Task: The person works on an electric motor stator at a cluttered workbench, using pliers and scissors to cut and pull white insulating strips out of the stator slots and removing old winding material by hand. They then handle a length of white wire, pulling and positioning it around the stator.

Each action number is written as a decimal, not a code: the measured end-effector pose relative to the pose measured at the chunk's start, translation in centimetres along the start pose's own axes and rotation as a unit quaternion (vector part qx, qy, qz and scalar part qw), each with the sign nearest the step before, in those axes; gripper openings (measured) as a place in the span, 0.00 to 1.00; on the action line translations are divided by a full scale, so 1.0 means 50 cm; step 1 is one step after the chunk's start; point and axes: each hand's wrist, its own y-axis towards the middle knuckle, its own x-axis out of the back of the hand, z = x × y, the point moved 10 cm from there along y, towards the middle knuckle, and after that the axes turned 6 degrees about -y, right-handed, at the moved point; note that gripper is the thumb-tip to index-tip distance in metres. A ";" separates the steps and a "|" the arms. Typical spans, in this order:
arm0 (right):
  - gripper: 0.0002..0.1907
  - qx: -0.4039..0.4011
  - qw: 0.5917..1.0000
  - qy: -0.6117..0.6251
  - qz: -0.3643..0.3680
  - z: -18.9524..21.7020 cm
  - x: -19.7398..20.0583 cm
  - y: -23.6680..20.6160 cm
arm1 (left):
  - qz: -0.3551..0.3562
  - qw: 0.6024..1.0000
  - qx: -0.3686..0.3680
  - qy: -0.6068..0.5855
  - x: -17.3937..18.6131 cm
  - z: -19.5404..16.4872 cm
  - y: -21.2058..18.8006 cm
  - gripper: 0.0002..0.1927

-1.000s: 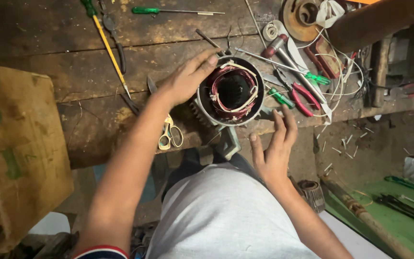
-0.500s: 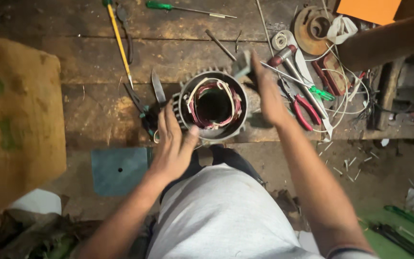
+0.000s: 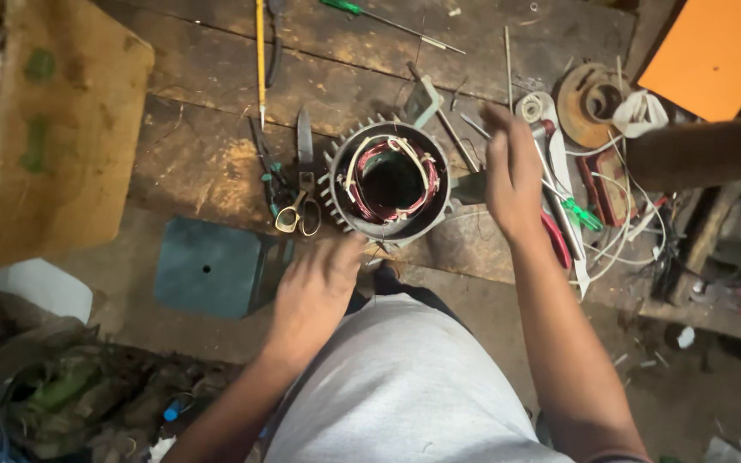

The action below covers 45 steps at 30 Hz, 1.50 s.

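At bench edge, motor stator (image 3: 390, 182) looks heavy and rigid, copper windings fragile: grip finned housing only; left hand (image 3: 315, 291) and right hand (image 3: 512, 176) open, empty

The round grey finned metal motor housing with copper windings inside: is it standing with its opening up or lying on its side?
Opening up: the motor housing shows its full round bore from above.
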 end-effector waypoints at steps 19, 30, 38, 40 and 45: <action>0.22 0.051 0.987 -0.152 -0.023 -0.041 0.021 -0.131 | -0.231 0.960 -0.109 -0.117 0.092 -0.039 0.247 0.12; 0.21 0.156 0.978 -0.118 0.073 -0.096 -0.025 0.075 | -0.276 0.940 0.035 -0.196 0.068 0.060 0.173 0.19; 0.12 0.072 0.994 -0.082 -0.007 0.041 0.076 -0.077 | -0.106 0.956 0.240 -0.134 0.069 0.062 -0.035 0.11; 0.10 0.071 0.996 -0.021 0.049 0.096 0.062 -0.098 | -0.064 0.970 0.223 -0.068 0.105 -0.004 -0.061 0.12; 0.21 0.341 0.922 -0.059 0.173 0.294 -0.024 -0.140 | 0.007 0.999 0.025 0.037 0.150 -0.224 -0.034 0.07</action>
